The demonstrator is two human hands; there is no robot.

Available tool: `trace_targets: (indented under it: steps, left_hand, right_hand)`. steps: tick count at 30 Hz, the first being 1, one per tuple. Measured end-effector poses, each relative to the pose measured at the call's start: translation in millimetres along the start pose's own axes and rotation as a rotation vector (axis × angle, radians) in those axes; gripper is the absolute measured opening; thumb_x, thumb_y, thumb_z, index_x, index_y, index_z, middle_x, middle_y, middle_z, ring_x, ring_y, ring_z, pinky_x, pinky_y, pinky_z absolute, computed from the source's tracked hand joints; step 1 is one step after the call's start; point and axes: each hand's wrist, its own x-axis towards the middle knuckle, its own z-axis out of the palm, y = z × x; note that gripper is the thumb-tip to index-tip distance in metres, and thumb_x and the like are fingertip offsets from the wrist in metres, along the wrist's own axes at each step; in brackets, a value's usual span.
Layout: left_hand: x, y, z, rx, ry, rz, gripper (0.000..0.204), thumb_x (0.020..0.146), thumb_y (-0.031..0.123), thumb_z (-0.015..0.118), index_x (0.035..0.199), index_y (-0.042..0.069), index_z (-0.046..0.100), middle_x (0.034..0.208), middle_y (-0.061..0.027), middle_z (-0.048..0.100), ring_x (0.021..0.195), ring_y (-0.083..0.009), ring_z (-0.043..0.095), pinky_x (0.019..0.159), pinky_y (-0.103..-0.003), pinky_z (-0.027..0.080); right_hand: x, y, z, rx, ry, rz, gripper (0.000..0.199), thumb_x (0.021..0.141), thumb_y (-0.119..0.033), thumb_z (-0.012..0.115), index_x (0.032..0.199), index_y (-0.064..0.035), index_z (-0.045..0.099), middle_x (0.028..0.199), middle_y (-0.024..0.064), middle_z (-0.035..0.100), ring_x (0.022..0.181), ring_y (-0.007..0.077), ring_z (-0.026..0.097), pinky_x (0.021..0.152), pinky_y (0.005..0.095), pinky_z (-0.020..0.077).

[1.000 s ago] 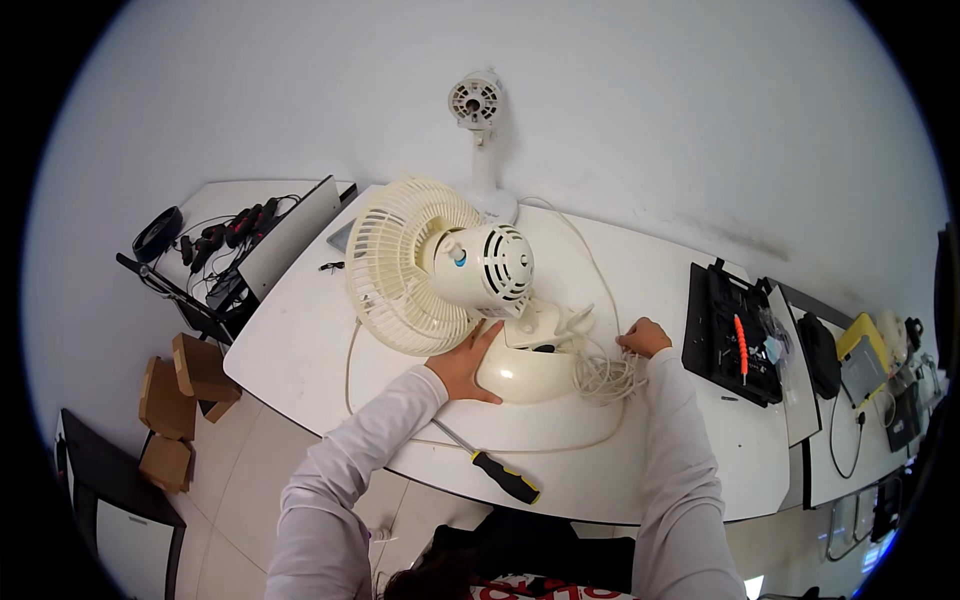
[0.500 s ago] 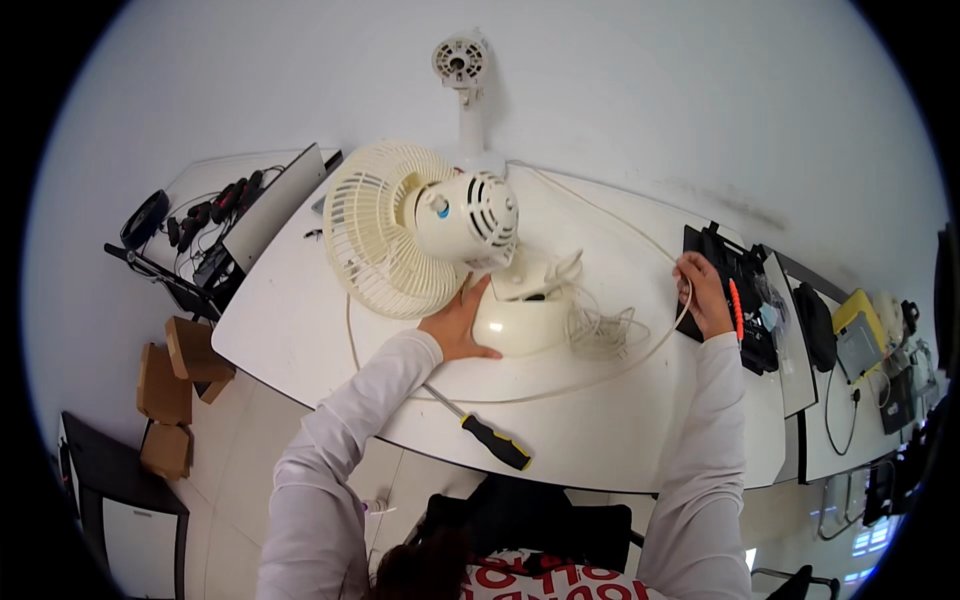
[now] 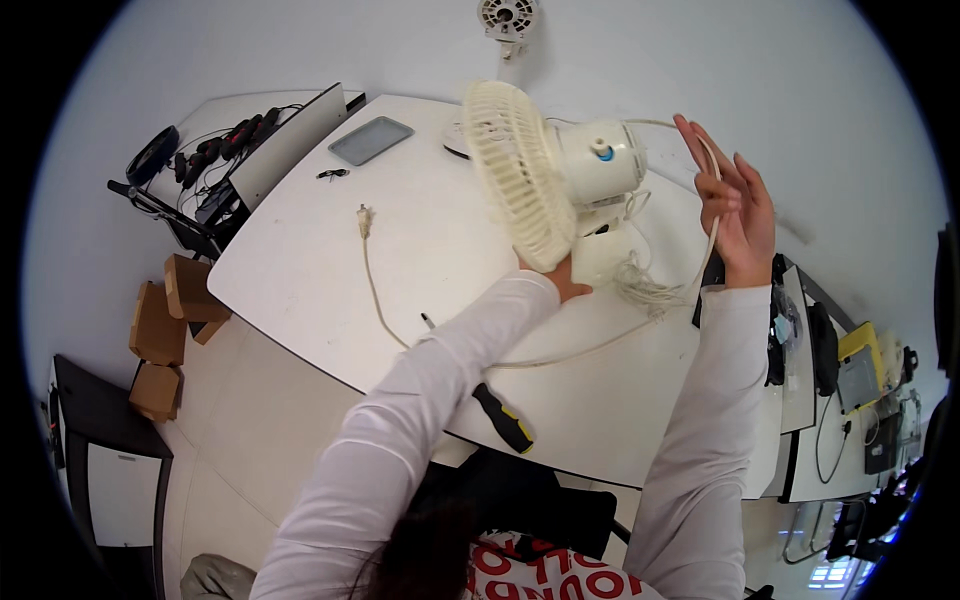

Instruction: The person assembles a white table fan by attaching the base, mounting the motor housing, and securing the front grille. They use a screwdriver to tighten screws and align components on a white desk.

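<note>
A cream desk fan [image 3: 515, 175] with a round slatted cage stands on the white table, its motor housing facing right. My left hand [image 3: 568, 280] grips its base from the near left, with the fingers partly hidden behind the cage. My right hand [image 3: 738, 215] is raised right of the fan with two fingers stretched out. A pale power cord [image 3: 714, 165] passes through its curled fingers. More cord lies bundled beside the base, and the plug end [image 3: 364, 220] rests on the left of the table. A black-and-yellow screwdriver [image 3: 502, 418] lies near the front edge, its shaft partly under my left sleeve.
Behind the fan stands a second fan body [image 3: 509, 20] without a cage. A grey tray [image 3: 371, 140] and a short black cable [image 3: 333, 174] lie at the far left. Brown cardboard boxes [image 3: 158, 325] are on the floor at left. A yellow case [image 3: 858, 350] stands on the right-hand table.
The fan has shifted right and away, turning, with my left hand at its base. My right hand has risen with the cord. The plug end and tray have come into sight.
</note>
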Motion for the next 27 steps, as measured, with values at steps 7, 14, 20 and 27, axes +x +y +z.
trace_targets:
  steps: [7,14,20,27]
  left_hand:
    - [69,49,33,0.35,-0.055,-0.388,0.091,0.066,0.07,0.058,0.137,0.017,0.037,0.145,-0.0249,0.011,0.126,-0.0531,0.01,0.094,-0.056,0.028]
    - [73,36,12,0.31,-0.143,-0.332,0.092,0.066,0.063,0.063,0.139,0.017,0.03,0.145,-0.0154,0.023,0.128,-0.0441,0.018,0.095,-0.051,0.033]
    - [60,-5,20,0.211,-0.069,-0.214,0.08,0.071,0.049,0.067,0.137,0.022,0.032,0.141,-0.0257,0.021,0.128,-0.0383,0.024,0.094,-0.047,0.034]
    - [90,-25,96,0.777,0.239,-0.285,0.073,0.071,0.05,0.066,0.132,0.02,0.04,0.12,-0.0229,0.043,0.109,-0.0317,0.039,0.077,-0.04,0.039]
  right_hand:
    - [69,-21,21,-0.189,-0.125,0.143,0.049,0.093,-0.015,0.041,0.133,0.0087,0.027,0.144,0.0155,0.024,0.073,0.0127,0.047,0.059,0.0233,0.0516]
    - [93,44,36,-0.751,-0.093,0.172,0.053,0.087,-0.017,0.054,0.13,0.0066,0.034,0.131,0.0125,0.045,0.065,0.011,0.053,0.057,0.0214,0.0498]
    - [110,95,63,-1.221,-0.025,0.123,0.051,0.088,-0.017,0.05,0.133,0.0026,0.034,0.128,0.0089,0.048,0.065,0.0105,0.054,0.056,0.0242,0.0497]
    - [63,172,54,-2.292,-0.267,0.075,0.045,0.082,-0.012,0.048,0.126,-0.0049,0.045,0.106,0.0129,0.059,0.087,0.0307,0.06,0.077,0.0439,0.0476]
